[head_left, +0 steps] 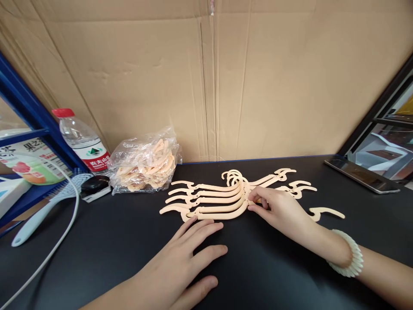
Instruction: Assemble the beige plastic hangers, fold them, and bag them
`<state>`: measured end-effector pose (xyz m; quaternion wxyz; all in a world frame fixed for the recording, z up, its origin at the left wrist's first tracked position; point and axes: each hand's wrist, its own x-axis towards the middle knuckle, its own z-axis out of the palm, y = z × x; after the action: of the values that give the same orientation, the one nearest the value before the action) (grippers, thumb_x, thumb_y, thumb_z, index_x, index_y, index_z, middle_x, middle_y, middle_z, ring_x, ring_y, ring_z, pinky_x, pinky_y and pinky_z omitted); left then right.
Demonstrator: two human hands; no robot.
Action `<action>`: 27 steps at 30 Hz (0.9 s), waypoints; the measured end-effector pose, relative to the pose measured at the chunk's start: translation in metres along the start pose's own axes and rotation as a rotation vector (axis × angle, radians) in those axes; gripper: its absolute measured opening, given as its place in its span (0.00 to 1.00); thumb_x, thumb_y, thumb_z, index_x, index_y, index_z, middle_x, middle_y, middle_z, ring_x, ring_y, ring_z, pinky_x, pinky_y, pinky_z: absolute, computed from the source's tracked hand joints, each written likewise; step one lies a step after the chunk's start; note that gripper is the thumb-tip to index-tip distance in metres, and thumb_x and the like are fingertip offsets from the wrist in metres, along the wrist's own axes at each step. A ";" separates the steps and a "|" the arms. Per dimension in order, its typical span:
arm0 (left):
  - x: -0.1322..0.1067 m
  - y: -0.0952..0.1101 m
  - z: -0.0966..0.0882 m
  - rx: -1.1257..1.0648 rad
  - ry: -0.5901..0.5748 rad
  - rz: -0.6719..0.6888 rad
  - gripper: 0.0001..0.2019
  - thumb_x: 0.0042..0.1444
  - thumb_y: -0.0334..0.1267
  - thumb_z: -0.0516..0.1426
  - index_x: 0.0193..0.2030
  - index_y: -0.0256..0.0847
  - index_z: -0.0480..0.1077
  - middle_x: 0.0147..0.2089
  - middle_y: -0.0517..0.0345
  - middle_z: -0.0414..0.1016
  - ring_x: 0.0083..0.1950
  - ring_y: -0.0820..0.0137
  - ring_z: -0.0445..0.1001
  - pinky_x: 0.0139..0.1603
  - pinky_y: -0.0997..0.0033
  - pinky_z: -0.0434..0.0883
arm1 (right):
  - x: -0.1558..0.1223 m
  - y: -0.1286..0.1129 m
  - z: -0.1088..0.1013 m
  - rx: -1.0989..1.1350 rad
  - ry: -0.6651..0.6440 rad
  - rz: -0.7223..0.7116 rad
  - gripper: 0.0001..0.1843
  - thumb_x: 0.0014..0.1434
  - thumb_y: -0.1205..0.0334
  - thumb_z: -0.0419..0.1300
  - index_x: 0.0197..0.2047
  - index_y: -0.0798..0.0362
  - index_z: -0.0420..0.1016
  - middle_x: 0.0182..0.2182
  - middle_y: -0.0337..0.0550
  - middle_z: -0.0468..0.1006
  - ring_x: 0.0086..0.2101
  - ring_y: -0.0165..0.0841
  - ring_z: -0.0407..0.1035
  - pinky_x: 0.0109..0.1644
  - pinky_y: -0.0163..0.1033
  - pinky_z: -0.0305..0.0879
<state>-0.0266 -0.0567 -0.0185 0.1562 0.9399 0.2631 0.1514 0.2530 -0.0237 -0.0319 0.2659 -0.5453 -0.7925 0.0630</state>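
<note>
Peach plastic hangers lie flat, nested together, mid-table.

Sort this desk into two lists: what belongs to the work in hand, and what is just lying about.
In hand: stacked peach hangers, pinched at the middle by the right hand; left hand flat beside them; loose hanger; clear bag of more hangers.
Lying about: water bottle, hairbrush, white cable, phone.
</note>
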 end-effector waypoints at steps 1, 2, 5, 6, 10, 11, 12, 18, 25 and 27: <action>0.000 0.000 0.001 -0.005 0.009 0.002 0.22 0.57 0.32 0.57 0.59 0.49 0.68 0.65 0.51 0.64 0.66 0.53 0.60 0.67 0.49 0.57 | 0.000 0.000 0.000 -0.020 0.003 -0.001 0.03 0.59 0.65 0.60 0.33 0.50 0.70 0.26 0.36 0.74 0.26 0.31 0.68 0.27 0.34 0.60; -0.001 0.000 0.003 -0.008 0.023 0.002 0.21 0.58 0.32 0.57 0.58 0.49 0.69 0.65 0.51 0.64 0.66 0.53 0.60 0.67 0.49 0.57 | 0.000 0.000 0.000 -0.042 0.007 -0.005 0.02 0.59 0.65 0.60 0.33 0.50 0.71 0.27 0.37 0.75 0.27 0.31 0.69 0.28 0.34 0.61; -0.003 -0.001 0.009 0.003 0.065 -0.009 0.21 0.59 0.32 0.56 0.59 0.50 0.69 0.66 0.52 0.63 0.67 0.53 0.59 0.67 0.49 0.57 | -0.001 0.001 0.000 -0.107 0.015 -0.067 0.03 0.60 0.66 0.59 0.34 0.51 0.73 0.31 0.41 0.77 0.31 0.34 0.70 0.33 0.37 0.64; -0.004 -0.002 0.011 0.012 0.071 -0.010 0.21 0.59 0.33 0.55 0.59 0.50 0.68 0.66 0.52 0.62 0.67 0.53 0.58 0.66 0.49 0.58 | -0.001 0.002 0.001 -0.128 0.017 -0.098 0.04 0.60 0.66 0.58 0.34 0.51 0.74 0.32 0.42 0.77 0.32 0.35 0.71 0.35 0.38 0.65; -0.005 -0.004 0.014 0.071 0.046 0.007 0.20 0.61 0.34 0.54 0.60 0.51 0.67 0.67 0.54 0.61 0.67 0.55 0.57 0.66 0.51 0.60 | -0.001 0.004 0.001 -0.162 0.041 -0.169 0.05 0.60 0.69 0.59 0.32 0.52 0.75 0.32 0.43 0.77 0.33 0.35 0.70 0.37 0.38 0.65; -0.006 -0.005 0.013 0.085 0.041 0.010 0.20 0.61 0.34 0.54 0.60 0.51 0.66 0.67 0.55 0.61 0.67 0.55 0.57 0.66 0.51 0.60 | -0.001 0.005 0.001 -0.158 0.046 -0.170 0.05 0.59 0.69 0.60 0.32 0.52 0.75 0.31 0.43 0.77 0.33 0.35 0.70 0.37 0.38 0.65; -0.006 -0.005 0.013 0.097 0.037 0.012 0.20 0.62 0.34 0.53 0.61 0.52 0.66 0.67 0.56 0.60 0.68 0.56 0.57 0.67 0.51 0.59 | -0.001 0.005 0.001 -0.151 0.047 -0.170 0.04 0.59 0.69 0.61 0.32 0.52 0.75 0.31 0.42 0.76 0.33 0.35 0.70 0.37 0.38 0.65; -0.006 -0.006 0.013 0.130 0.022 0.012 0.21 0.62 0.34 0.53 0.62 0.53 0.63 0.68 0.57 0.60 0.69 0.56 0.56 0.67 0.47 0.59 | 0.000 0.003 -0.002 -0.113 0.024 -0.173 0.05 0.62 0.67 0.59 0.35 0.52 0.75 0.34 0.43 0.76 0.38 0.36 0.70 0.40 0.40 0.66; -0.005 -0.007 0.012 0.139 0.057 0.046 0.20 0.63 0.33 0.53 0.61 0.51 0.64 0.66 0.55 0.62 0.68 0.57 0.57 0.68 0.47 0.57 | -0.001 -0.006 -0.015 -0.029 0.111 -0.130 0.10 0.65 0.66 0.52 0.40 0.52 0.75 0.35 0.45 0.77 0.37 0.36 0.69 0.39 0.40 0.66; -0.004 -0.007 0.010 0.144 0.078 0.053 0.19 0.63 0.33 0.52 0.61 0.50 0.65 0.65 0.55 0.63 0.68 0.59 0.58 0.69 0.47 0.54 | -0.001 -0.005 -0.022 -0.008 0.151 -0.101 0.11 0.66 0.63 0.51 0.40 0.52 0.75 0.34 0.45 0.77 0.36 0.35 0.69 0.37 0.39 0.65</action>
<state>-0.0292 -0.0555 -0.0305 0.0735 0.9487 0.2541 0.1729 0.2600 -0.0302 -0.0116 0.3257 -0.5089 -0.7968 0.0051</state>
